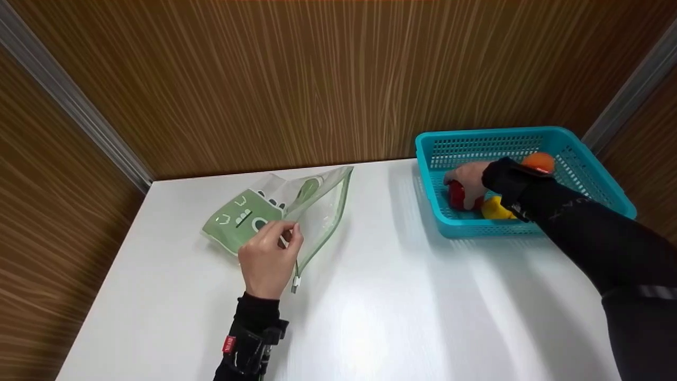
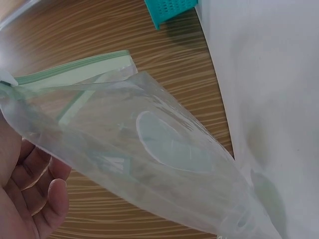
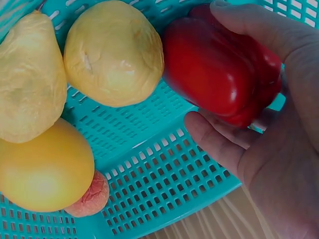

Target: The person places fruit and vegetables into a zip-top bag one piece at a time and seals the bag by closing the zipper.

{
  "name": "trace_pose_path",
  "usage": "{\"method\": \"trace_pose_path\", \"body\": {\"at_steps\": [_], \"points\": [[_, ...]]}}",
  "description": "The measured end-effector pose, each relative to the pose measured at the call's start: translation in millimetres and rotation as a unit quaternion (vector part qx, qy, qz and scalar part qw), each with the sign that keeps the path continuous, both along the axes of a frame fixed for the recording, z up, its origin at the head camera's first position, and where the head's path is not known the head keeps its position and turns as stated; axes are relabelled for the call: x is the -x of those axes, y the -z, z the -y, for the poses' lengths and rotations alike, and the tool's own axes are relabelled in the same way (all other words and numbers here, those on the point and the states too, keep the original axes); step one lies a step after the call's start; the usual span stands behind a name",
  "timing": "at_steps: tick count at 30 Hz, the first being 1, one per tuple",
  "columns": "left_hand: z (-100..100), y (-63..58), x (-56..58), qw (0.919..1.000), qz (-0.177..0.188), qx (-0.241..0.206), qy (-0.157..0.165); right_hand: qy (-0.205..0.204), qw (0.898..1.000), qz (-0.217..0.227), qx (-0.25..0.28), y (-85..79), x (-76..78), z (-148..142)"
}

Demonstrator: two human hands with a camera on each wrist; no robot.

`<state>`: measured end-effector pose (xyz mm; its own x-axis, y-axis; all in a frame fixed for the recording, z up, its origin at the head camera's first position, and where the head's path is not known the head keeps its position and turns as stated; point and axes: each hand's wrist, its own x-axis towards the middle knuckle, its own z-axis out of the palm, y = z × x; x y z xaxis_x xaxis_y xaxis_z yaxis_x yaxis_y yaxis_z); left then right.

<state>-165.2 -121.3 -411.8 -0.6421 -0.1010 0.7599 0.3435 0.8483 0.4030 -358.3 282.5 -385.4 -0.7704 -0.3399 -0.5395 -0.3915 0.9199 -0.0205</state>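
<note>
Two hands have clamped fingers: the right hand (image 1: 469, 181) round the red pepper (image 3: 214, 64) inside the basket (image 1: 447, 230), right of frame, the left hand (image 1: 268, 256) pinching the bag (image 1: 240, 218), left of centre. A loose hold could drop the smooth pepper; a slack pinch, close the bag. Counted: one each of pepper, bag, basket, pear (image 3: 32, 79), orange (image 3: 47, 167), round yellow fruit (image 3: 113, 54), reddish fruit (image 3: 93, 196).

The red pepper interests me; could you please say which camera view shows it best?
The right wrist view: the red pepper appears large and mostly uncovered in the right hand. The head view shows it small, partly hidden; the left wrist view, not at all.
</note>
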Motion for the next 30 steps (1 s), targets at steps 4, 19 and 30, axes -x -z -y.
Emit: {"method": "trace_pose_path", "body": {"at_steps": [4, 19, 30], "points": [[-0.6, -0.4, -0.4, 1.0000, 0.006, -0.001, 0.003, 0.002, 1.000, -0.001, -0.001, 3.9, 0.1, -1.1], [-4.8, -2.4, 3.5, 0.9999, 0.007, 0.005, 0.007, 0.023, 0.999, -0.027, 0.011, -8.2, -4.2, -15.6], [-1.0, -0.7, 6.9, 1.0000, 0.000, 0.002, 0.006, 0.011, 0.990, -0.117, 0.080, -40.1, -16.9, -9.1]]}}
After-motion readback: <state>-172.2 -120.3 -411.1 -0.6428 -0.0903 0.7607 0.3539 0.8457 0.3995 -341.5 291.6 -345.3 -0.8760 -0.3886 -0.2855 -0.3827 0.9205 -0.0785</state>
